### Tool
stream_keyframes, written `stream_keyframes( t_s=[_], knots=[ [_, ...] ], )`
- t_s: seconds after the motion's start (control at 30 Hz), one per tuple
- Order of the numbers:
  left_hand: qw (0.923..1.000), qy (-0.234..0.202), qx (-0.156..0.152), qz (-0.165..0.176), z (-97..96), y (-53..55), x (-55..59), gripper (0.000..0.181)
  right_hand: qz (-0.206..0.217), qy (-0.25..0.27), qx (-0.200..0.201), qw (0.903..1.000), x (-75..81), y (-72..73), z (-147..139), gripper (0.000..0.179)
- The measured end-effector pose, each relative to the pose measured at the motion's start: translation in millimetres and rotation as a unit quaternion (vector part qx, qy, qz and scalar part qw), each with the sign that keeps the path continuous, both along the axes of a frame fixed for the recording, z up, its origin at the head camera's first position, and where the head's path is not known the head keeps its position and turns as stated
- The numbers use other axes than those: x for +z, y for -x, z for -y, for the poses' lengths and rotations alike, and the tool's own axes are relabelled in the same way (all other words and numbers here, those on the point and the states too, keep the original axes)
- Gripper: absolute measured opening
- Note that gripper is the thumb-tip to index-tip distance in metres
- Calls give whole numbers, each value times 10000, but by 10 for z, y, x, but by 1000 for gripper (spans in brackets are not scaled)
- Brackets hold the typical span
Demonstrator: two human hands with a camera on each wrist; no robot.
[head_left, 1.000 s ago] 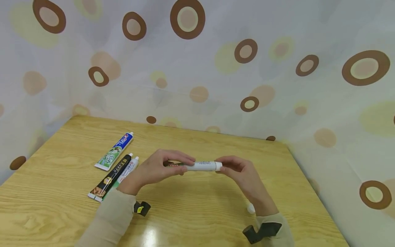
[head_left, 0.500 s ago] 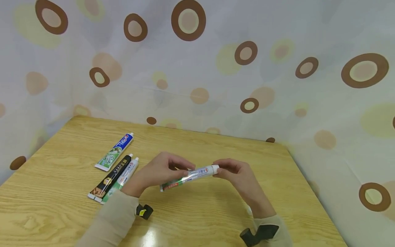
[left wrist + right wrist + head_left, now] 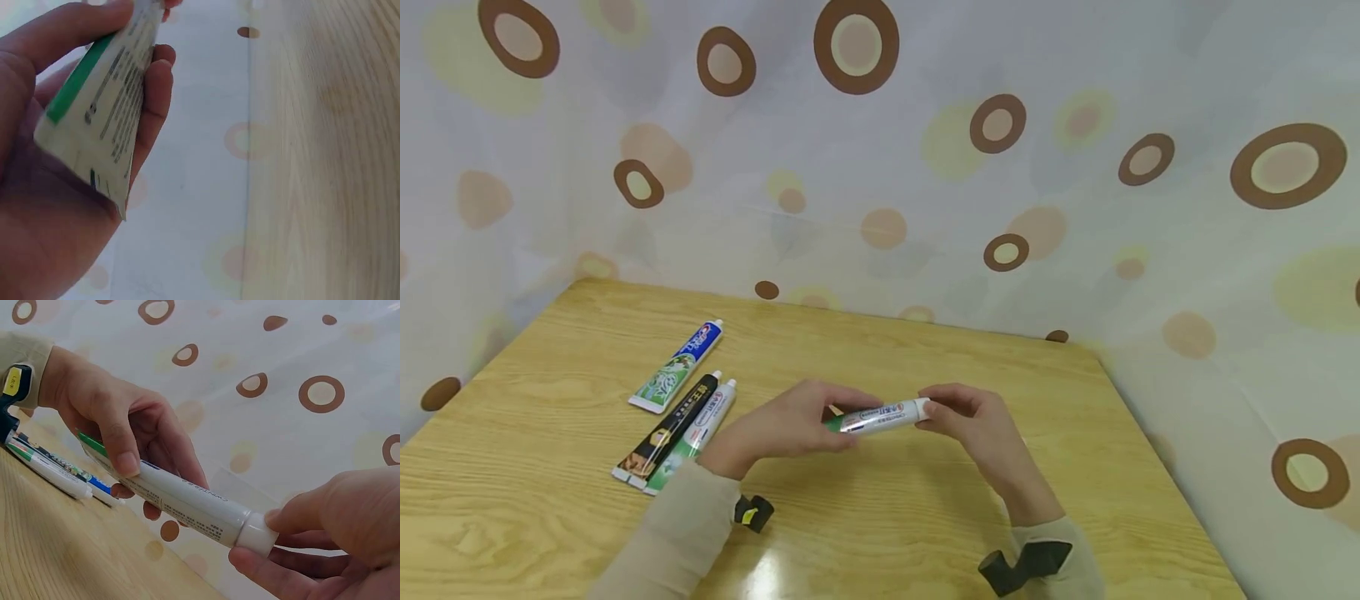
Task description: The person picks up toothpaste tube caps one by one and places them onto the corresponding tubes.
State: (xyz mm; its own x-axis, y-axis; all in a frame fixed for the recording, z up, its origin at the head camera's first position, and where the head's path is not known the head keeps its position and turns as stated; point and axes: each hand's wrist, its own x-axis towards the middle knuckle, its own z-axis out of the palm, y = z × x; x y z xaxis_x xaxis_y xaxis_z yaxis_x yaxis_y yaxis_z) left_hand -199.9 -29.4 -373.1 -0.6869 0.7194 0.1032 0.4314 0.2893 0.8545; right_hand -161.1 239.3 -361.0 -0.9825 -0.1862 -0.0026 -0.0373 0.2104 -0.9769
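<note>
1. Close by, the left hand (image 3: 793, 421) bends its thumb and fingers around a white and green toothpaste tube (image 3: 880, 418), held up over the table (image 3: 865, 533).
2. The right hand (image 3: 981, 423) pinches the tube's white cap (image 3: 256, 534) with thumb and finger.
3. The left wrist view shows the tube's wide, flat end (image 3: 84, 159), with a green stripe (image 3: 81, 78) and rows of tiny print; the head view hides that end behind the hand.
4. The right wrist view shows the cap best: short, round and smooth.
5. What is inside the tube is hidden.
6. Farther left, on striped wood grain, another white and green tube (image 3: 694, 435) lies right beside a black tube (image 3: 667, 429).
7. Past them lies a blue and green toothpaste tube (image 3: 679, 367).
8. At the back is a pale sheet (image 3: 880, 167) with brown rings.
</note>
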Motion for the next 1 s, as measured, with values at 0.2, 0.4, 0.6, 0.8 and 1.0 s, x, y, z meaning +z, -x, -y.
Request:
stream_keyframes(
  t_s=[0.2,0.4,0.6,0.8,1.0],
  knots=[
    [9944,-198,143,-1031,42,-29,63,34,1,214,117,9997,5,0,-14,34],
    [9900,-834,204,-1121,84,-36,102,29,-250,201,345,9989,25,-4,-27,30],
    [9914,-1056,472,-607,92,-32,97,29,-670,171,642,9955,77,-41,-54,32],
    [9899,-1158,535,-623,75,-26,113,27,-667,347,756,9943,108,-29,-66,34],
    [9879,-1207,399,-883,75,-25,91,20,-447,404,772,9952,79,-21,-48,36]
  ],
)
